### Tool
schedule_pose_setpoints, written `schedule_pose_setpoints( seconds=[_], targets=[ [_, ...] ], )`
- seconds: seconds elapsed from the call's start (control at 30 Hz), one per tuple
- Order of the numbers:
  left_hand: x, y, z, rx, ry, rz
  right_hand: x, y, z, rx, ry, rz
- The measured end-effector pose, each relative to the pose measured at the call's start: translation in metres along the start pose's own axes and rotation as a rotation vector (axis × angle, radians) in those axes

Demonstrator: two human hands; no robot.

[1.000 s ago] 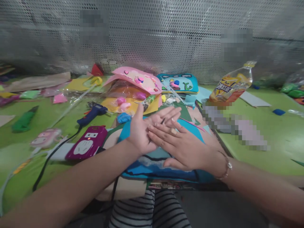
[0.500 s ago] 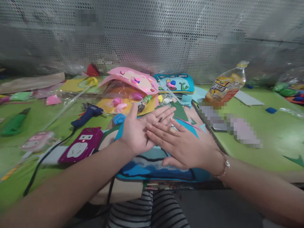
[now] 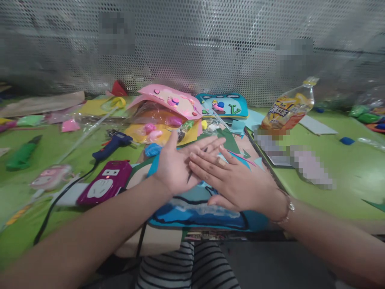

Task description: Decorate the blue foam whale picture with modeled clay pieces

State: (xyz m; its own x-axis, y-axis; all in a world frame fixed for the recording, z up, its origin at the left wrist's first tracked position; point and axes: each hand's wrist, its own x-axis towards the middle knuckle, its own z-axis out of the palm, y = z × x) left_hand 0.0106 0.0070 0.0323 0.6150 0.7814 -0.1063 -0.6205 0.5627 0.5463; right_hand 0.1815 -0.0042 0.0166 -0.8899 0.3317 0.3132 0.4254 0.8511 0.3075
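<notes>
My left hand (image 3: 174, 168) lies palm up over the blue craft sheet (image 3: 195, 218), fingers stretched out. Across its palm and fingers rests my right hand (image 3: 231, 180), palm down and flat, with a bandage on one finger. Between the two is a thin black roll of modelling clay (image 3: 189, 176); its ends show at the edges of the right hand's fingers, while its middle is hidden. The blue sheet beneath carries black outlines and a whitish wavy band.
A glue gun (image 3: 111, 146) and a purple power strip (image 3: 104, 184) lie on the left, near a green cutter (image 3: 24, 154). Behind are a pink decorated piece (image 3: 173, 100), a blue decorated case (image 3: 222, 106) and bagged clay (image 3: 155, 130). A plastic bottle (image 3: 287, 106) leans at right.
The right hand has slid slightly over the left palm, and more of the black roll's lower end shows. The whole view has shifted a little.
</notes>
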Motion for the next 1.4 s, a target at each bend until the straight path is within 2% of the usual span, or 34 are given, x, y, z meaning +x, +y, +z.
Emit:
schedule_pose_setpoints(
  seconds=[0.07, 0.1, 0.17, 0.2, 0.23, 0.3, 0.33, 0.37, 0.47, 0.6, 0.77, 0.87, 0.97, 1.07, 1.17, 1.23, 1.27, 1.4],
  targets=[
    [0.000, 0.000, -0.001, -0.015, -0.035, 0.075, 0.000, 0.001, -0.001, -0.002, 0.000, 0.002],
    [0.001, -0.001, -0.002, -0.031, -0.031, 0.055, 0.000, 0.001, -0.002, 0.005, 0.000, -0.004],
    [0.001, -0.002, -0.004, -0.042, -0.046, -0.111, 0.000, 0.002, -0.002, 0.016, -0.006, -0.012],
    [0.001, -0.002, -0.005, -0.041, -0.045, -0.136, 0.000, 0.002, -0.002, 0.016, -0.007, -0.007],
    [0.001, -0.001, -0.005, -0.042, -0.030, -0.092, 0.000, 0.002, -0.002, 0.013, -0.008, 0.002],
    [0.001, 0.000, -0.004, -0.039, -0.074, 0.031, 0.000, 0.003, -0.002, 0.003, -0.008, 0.014],
    [0.000, 0.001, -0.003, -0.044, -0.087, 0.045, -0.001, 0.003, -0.002, 0.000, -0.007, 0.013],
    [0.000, 0.001, -0.003, -0.046, -0.072, 0.042, -0.001, 0.003, -0.002, -0.001, -0.006, 0.009],
    [0.001, 0.002, -0.003, -0.024, -0.051, -0.096, -0.003, 0.004, -0.001, -0.009, 0.004, 0.008],
    [0.002, 0.006, -0.007, -0.045, -0.154, 0.014, -0.004, 0.007, 0.001, -0.033, 0.038, 0.020],
    [0.001, 0.007, -0.009, -0.012, -0.141, -0.102, -0.005, 0.009, 0.002, -0.047, 0.063, 0.017],
    [0.000, 0.008, -0.009, -0.017, -0.195, -0.047, -0.006, 0.010, 0.001, -0.061, 0.073, 0.019],
    [-0.001, 0.010, -0.008, -0.001, -0.183, -0.085, -0.006, 0.011, 0.000, -0.066, 0.085, 0.011],
    [-0.001, 0.011, -0.008, 0.021, -0.215, -0.059, -0.007, 0.012, 0.000, -0.069, 0.082, 0.016],
    [-0.001, 0.012, -0.008, 0.008, -0.192, -0.025, -0.008, 0.014, 0.001, -0.074, 0.078, 0.014],
    [0.000, 0.013, -0.007, 0.013, -0.143, -0.054, -0.008, 0.015, 0.002, -0.077, 0.081, 0.013],
    [-0.001, 0.013, -0.006, 0.014, -0.156, -0.069, -0.009, 0.016, 0.003, -0.078, 0.085, 0.014],
    [-0.001, 0.014, -0.003, 0.005, -0.141, -0.001, -0.009, 0.017, 0.004, -0.081, 0.098, 0.016]
  ],
)
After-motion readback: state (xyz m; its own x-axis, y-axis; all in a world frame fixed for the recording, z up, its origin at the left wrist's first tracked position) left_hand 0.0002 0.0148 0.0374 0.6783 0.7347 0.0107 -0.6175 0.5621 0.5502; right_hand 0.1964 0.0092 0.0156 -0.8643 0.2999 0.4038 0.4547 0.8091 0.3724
